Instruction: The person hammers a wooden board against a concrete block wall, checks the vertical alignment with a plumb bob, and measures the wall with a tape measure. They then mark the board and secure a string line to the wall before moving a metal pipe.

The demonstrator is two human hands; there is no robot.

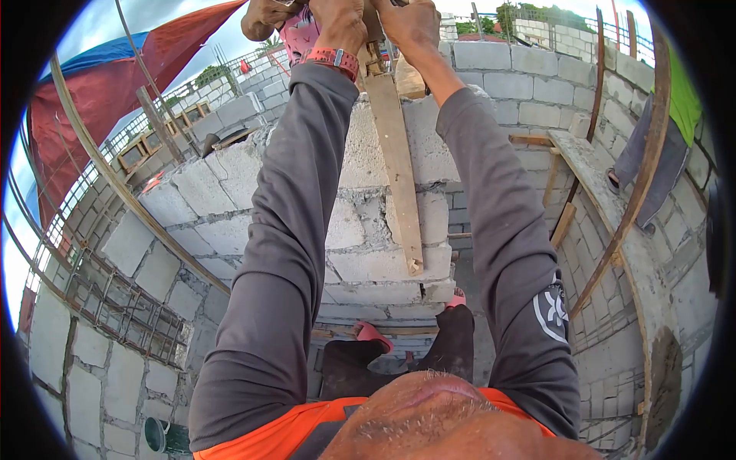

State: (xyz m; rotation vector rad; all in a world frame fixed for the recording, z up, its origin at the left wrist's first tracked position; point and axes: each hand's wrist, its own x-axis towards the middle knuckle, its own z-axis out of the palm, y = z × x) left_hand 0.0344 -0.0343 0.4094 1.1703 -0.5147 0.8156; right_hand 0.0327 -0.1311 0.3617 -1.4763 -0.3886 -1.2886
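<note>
At the top edge of the view, my left hand (337, 24), with a red band at its wrist, is closed, its fingertips cut off. Just right of it, my right hand (414, 29) bends its fingers over the upper wood between the hands. A long wooden board (395, 165) hangs down from there against the face of the block wall (354, 157). Close by my left hand is another person's hand (264, 17), beside a pink patterned cloth (299, 37). What my left fingers grip is hidden.
Right, a plank walkway (625, 230) carries a person in grey trousers (663, 157), behind a leaning pole (625, 230). A bamboo pole (130, 195) and rebar (126, 322) stand left, under a red and blue tarp (100, 100). A dark bucket (165, 435) is lower left.
</note>
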